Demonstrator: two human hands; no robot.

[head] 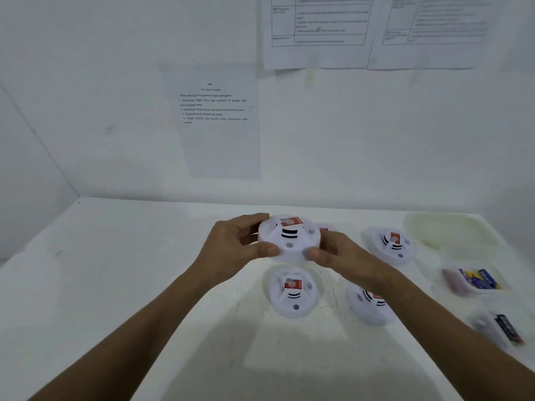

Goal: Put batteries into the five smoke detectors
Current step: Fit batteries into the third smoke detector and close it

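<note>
— Right, biggest first: what's listed?

— White table (115, 285), with printed sheets (220, 123) taped to the wall at twelve o'clock. At two o'clock, a pale lidded container (445, 230); at three o'clock, a clear tray of batteries (477, 280), blue and yellow, blurred; at four o'clock, a dark battery pack (508, 328), also blurred.

— And the detectors?

— One held smoke detector (289, 237), raised above the table at centre, face up, red label on top. My left hand (231, 247) grips its nine o'clock rim, fingers behind, thumb in front; my right hand (338, 253) grips its three o'clock rim likewise. Four more lie on the table: near-centre detector (292, 293) at six o'clock of the held one, near-right detector (370, 305) partly under my right forearm, far-right detector (390, 244) at three o'clock, and a half-hidden detector (322, 228) behind the held one.
</note>
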